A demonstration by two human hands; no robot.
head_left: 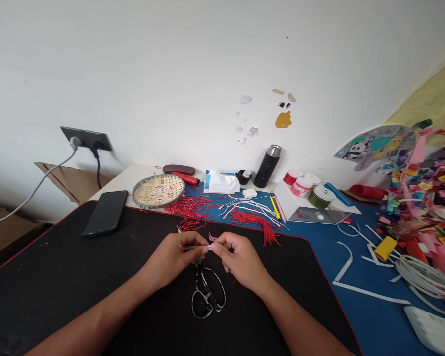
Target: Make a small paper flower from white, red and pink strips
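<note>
Over the black mat (59, 277), my left hand (176, 254) and my right hand (239, 257) meet, thumbs and forefingers pinched together. A narrow white strip (209, 247) shows between the fingertips, and both hands grip it; most of it is hidden. Small pinkish-purple curled strips (212, 238) stick up beside the right fingers. Scissors with black handles (207, 294) lie on the mat below the hands, their blades partly covered by my left hand.
Beyond the hands lie red cords (189, 207), white strips (248, 203) and a woven basket (158, 190). A phone (106, 213) rests on the left. Behind stand a black flask (267, 167) and ribbon spools (321, 196). Colourful paper crafts (430, 183) crowd the right.
</note>
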